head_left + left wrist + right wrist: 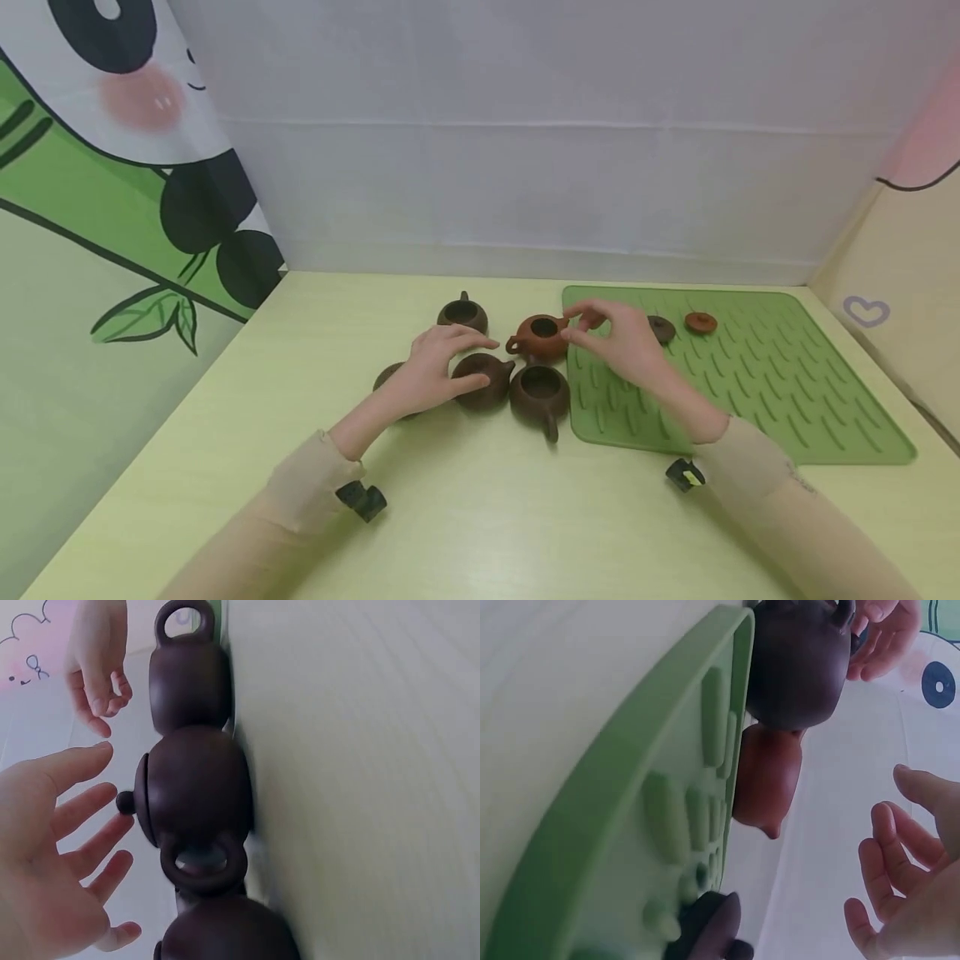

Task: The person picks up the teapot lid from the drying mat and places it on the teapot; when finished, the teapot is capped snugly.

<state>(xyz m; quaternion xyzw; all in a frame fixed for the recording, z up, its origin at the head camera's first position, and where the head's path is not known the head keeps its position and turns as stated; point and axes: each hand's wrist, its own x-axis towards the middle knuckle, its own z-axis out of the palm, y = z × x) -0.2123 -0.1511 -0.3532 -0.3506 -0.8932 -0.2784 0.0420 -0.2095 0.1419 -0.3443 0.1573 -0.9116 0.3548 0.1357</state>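
My left hand [435, 367] hovers over a dark brown lidded teapot [480, 392], its fingers spread. In the left wrist view the fingertips are right beside the lid's knob [126, 802]. A reddish clay teapot [542, 343] without a lid stands behind and to the right, and my right hand [622, 340] is raised by its spout, fingers loosely bent with nothing between them. Just in front of the reddish pot is a dark lidless teapot [540, 404], handle toward me. Another dark teapot [386, 377] is partly hidden behind my left hand.
A further dark lidless teapot [462, 313] stands at the back. On the right lies a green ridged mat [757, 383], bearing a dark lid [662, 329] and a reddish lid [701, 322]. A white cloth wall [525, 192] rises behind the table.
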